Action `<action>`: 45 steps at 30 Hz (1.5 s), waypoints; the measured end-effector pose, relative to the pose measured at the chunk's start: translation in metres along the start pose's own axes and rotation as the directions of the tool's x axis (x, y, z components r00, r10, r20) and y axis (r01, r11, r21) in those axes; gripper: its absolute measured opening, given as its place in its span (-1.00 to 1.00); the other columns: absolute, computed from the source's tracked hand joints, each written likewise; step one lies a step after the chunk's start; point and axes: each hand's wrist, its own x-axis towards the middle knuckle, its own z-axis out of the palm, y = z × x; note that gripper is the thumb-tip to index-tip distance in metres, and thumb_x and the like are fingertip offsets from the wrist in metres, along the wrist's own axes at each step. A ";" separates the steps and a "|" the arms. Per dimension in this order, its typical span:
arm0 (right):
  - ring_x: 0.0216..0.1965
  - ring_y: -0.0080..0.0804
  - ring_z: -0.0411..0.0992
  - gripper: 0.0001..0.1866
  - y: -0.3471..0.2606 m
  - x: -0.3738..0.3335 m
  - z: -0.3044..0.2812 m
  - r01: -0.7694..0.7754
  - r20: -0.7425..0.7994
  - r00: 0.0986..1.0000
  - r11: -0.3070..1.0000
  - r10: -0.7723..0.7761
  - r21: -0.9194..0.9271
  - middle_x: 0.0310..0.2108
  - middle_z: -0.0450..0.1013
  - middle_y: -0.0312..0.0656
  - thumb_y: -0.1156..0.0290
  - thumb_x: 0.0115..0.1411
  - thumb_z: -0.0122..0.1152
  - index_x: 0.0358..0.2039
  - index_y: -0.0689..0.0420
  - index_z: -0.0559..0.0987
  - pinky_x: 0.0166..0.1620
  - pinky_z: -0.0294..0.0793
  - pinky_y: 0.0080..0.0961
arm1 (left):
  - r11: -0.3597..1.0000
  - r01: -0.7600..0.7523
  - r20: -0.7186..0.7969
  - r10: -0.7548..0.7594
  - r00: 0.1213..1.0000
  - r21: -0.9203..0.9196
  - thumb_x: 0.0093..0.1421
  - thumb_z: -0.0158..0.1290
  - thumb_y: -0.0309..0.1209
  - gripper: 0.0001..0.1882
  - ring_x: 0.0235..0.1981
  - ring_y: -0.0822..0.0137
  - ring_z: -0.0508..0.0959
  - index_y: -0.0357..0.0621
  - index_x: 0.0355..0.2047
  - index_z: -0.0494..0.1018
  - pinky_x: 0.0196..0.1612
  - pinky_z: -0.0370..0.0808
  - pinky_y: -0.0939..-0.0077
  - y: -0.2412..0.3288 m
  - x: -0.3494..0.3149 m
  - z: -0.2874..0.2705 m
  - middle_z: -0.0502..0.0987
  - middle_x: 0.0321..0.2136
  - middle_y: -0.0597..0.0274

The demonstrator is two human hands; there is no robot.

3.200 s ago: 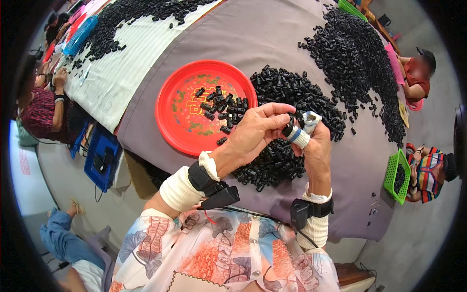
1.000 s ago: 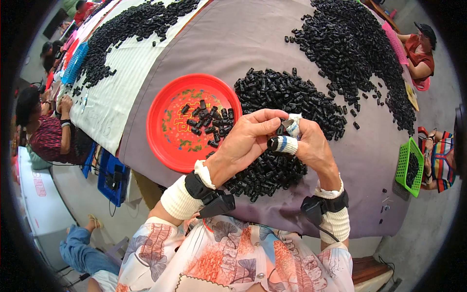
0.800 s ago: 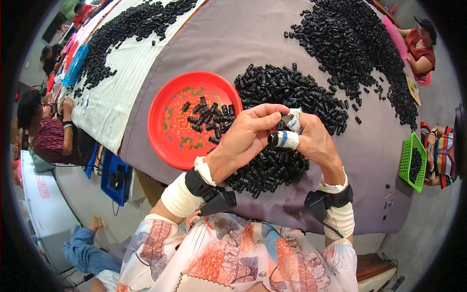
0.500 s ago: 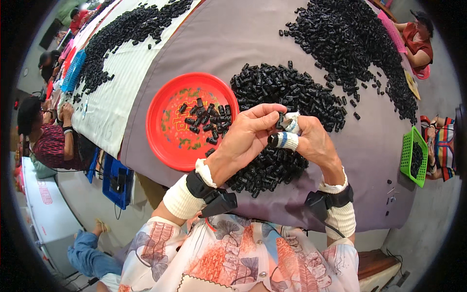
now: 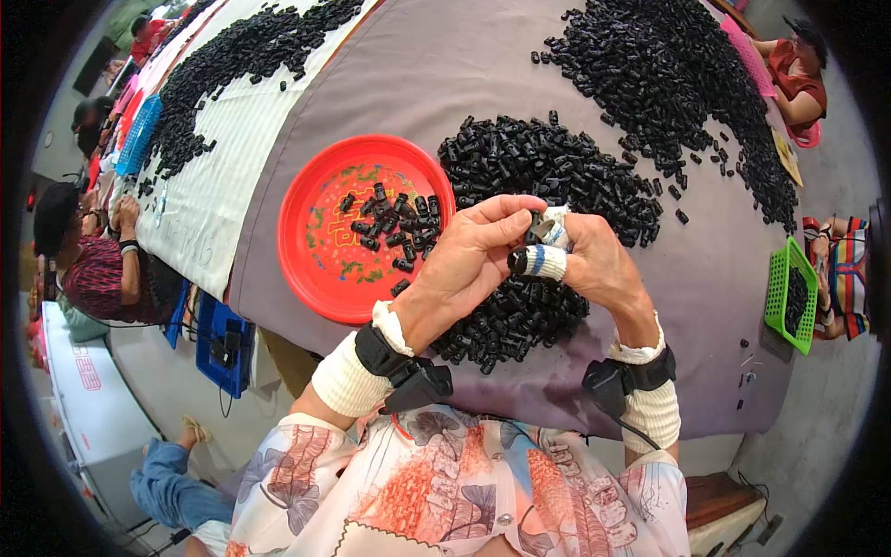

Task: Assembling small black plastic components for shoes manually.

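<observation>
My left hand (image 5: 464,265) is closed in a pinch on a small black plastic part (image 5: 535,223), held above the near pile. My right hand (image 5: 603,265) meets it from the other side, its fingers curled closed. White wraps, one with a blue stripe, cover some right fingers, and a small greyish thing shows between them, too small to name. Beneath and beyond both hands spreads a heap of black plastic parts (image 5: 548,167). Left of my left hand is a round red tray (image 5: 302,260) with several of the same parts lying on its right half.
A larger heap of black parts (image 5: 650,74) covers the far right of the grey tablecloth (image 5: 390,84). A green basket (image 5: 806,339) sits at the right edge. Other people work around the tables, and another heap (image 5: 251,56) lies on the white cloth at left.
My hands stay together in nearly the same place, with a slight shift of the right fingers. More of the greyish thing shows between them. A few parts on the red tray lie differently.
</observation>
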 end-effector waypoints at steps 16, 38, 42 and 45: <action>-0.61 -0.55 0.22 -0.60 0.005 -0.001 0.004 0.059 -0.025 0.998 0.998 -0.059 0.032 -0.66 0.31 -0.29 0.14 -0.12 0.35 -0.56 0.24 0.44 -0.52 0.25 -0.54 | 1.000 -0.014 0.030 0.014 0.999 0.018 0.21 -0.05 -0.43 -0.77 -0.23 0.38 0.51 -0.25 -0.15 0.38 -0.13 0.46 0.45 0.000 -0.006 0.001 0.50 -0.25 0.17; -0.76 -0.77 0.16 -0.73 0.046 -0.038 -0.020 -0.197 -0.127 0.966 0.959 0.226 0.204 -0.76 0.24 -0.46 0.25 0.13 0.09 -0.63 0.05 0.35 -0.71 0.09 -0.78 | 0.064 -0.102 0.089 0.181 0.979 0.993 0.01 0.12 -0.47 -0.84 -0.46 0.42 0.43 -0.22 -0.36 0.50 -0.35 0.37 0.58 -0.001 -0.029 -0.024 0.43 -0.49 0.25; -0.75 -0.77 0.16 -0.75 0.047 -0.044 -0.018 -0.221 -0.141 0.954 0.941 0.263 0.257 -0.77 0.23 -0.47 0.26 0.11 0.08 -0.64 0.05 0.35 -0.70 0.11 -0.78 | -0.265 -0.288 0.343 0.196 0.918 0.920 -0.03 0.12 -0.44 -0.84 -0.35 0.09 0.40 -0.20 -0.41 0.47 -0.27 0.35 0.29 -0.022 -0.017 -0.029 0.39 -0.48 0.08; -0.77 -0.71 0.20 -0.89 0.051 -0.046 -0.018 -0.225 -0.124 0.957 0.940 0.263 0.255 -0.75 0.27 -0.41 0.42 0.07 0.03 -0.54 0.15 0.47 -0.69 0.15 -0.71 | -0.460 -0.248 0.291 0.023 0.956 0.852 -0.03 0.14 -0.39 -0.82 -0.34 0.09 0.39 -0.16 -0.41 0.47 -0.26 0.35 0.27 -0.022 -0.015 -0.028 0.39 -0.46 0.10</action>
